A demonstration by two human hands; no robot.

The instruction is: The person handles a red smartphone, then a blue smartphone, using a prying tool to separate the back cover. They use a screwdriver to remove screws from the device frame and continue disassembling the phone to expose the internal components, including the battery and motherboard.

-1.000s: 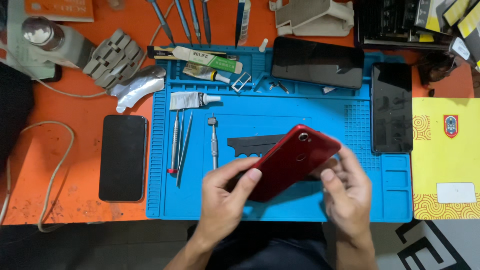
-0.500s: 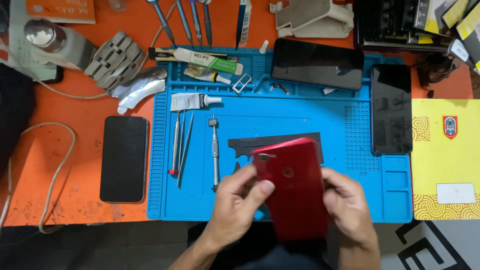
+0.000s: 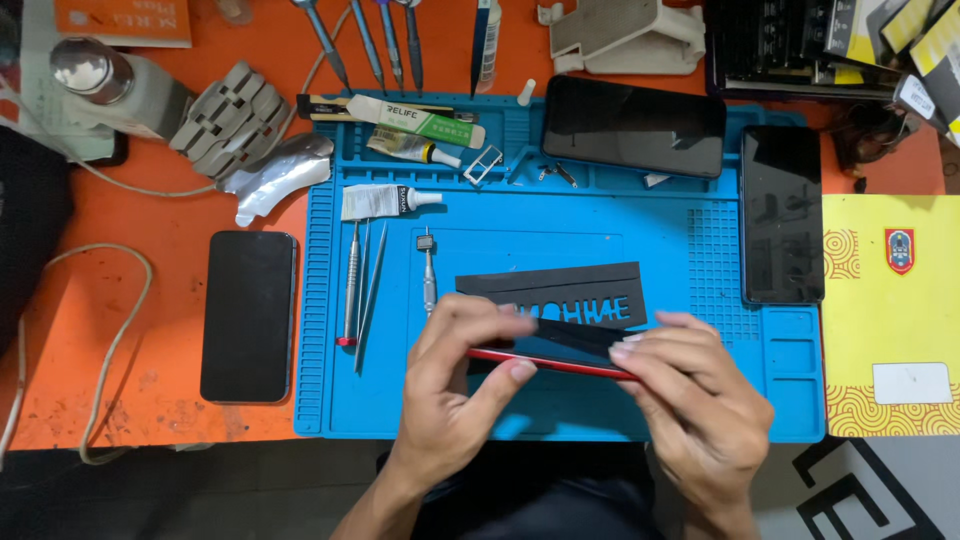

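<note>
Over the blue mat [image 3: 380, 400], the left hand [image 3: 450, 400] and the right hand [image 3: 700, 400] pinch a red phone [image 3: 560, 362] edge-on; its face is hidden.

An orange tabletop [image 3: 150, 300] is seen under even light, covered at its middle by a blue ribbed work mat [image 3: 700, 400]. Below the mat's near edge, dark floor [image 3: 200, 490] is shown. Right of the mat, a yellow sheet [image 3: 890, 320] is laid.

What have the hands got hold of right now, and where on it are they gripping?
Both hands hold a red phone, seen edge-on above the blue mat. The left hand pinches its left end between thumb and fingers; the right hand grips its right end.
</note>
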